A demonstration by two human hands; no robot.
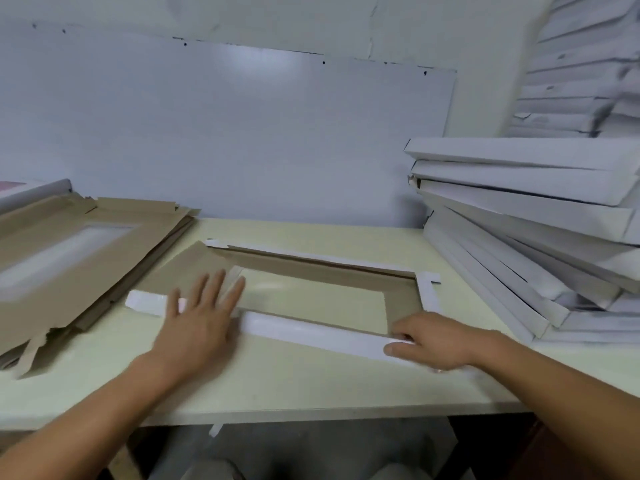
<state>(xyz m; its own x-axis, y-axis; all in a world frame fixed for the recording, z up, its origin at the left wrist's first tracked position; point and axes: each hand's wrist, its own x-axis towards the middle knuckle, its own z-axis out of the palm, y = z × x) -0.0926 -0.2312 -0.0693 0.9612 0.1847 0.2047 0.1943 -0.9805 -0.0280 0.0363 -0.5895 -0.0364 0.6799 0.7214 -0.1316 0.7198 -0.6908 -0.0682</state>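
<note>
On table (311, 386) — flat cardboard frame (322, 266)

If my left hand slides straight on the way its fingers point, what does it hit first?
Probably the upturned white flap along the far edge of the cardboard frame blank that the left hand lies flat on; beyond that, the wall panel. Depth is hard to judge.

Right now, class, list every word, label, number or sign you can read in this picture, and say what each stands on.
None can be read.
The frame, the brown stack, the white stack and the board show no print.
A pinkish patch at the far left is too blurred to tell.
</note>
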